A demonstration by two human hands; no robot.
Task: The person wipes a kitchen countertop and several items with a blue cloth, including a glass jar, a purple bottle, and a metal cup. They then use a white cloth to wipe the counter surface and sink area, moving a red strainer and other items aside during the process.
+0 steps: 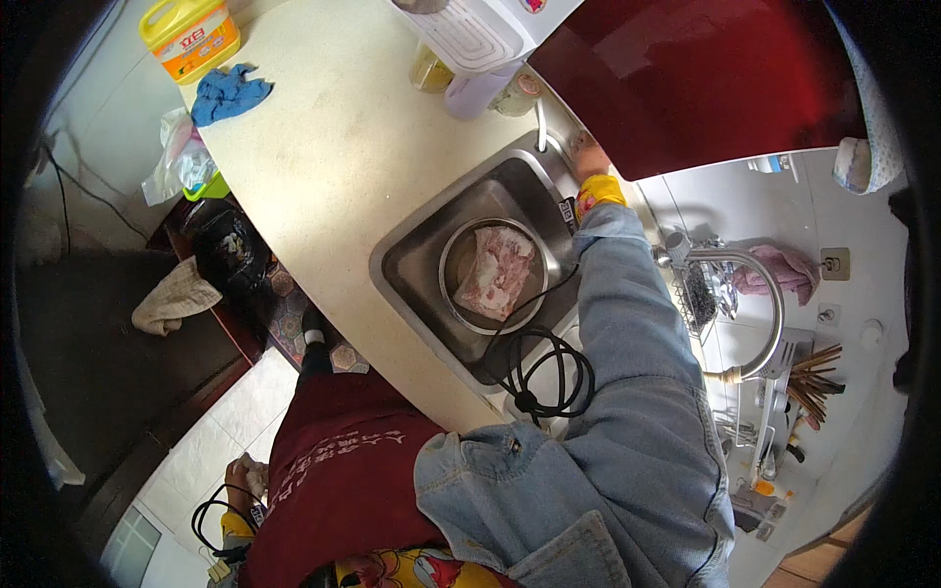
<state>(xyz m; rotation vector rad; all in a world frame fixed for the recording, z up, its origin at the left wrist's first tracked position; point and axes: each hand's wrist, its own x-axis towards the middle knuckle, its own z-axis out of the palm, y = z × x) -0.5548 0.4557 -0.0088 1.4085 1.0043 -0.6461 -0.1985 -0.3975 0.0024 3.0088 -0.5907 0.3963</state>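
My right hand (588,156), in a yellow patterned cuff and denim sleeve, reaches to the far rim of the stainless steel sink (412,250). Its fingers are partly hidden beside the glossy red panel. In the sink stands a round metal bowl (446,294) holding a slab of pale pink raw meat (496,272) with white patches. A black cable coil (588,367) hangs from the right wrist over the sink. My left hand (246,478) is low at my side, beside the dark red apron (353,456); a whitish patch shows at it, and its grip is unclear.
A curved metal faucet (772,294) and a dish rack (695,301) are right of my arm. A yellow detergent jug (195,44) and blue cloth (229,95) lie at the counter's far left. Jars (516,95) stand behind the sink, near the overhanging red panel (706,88).
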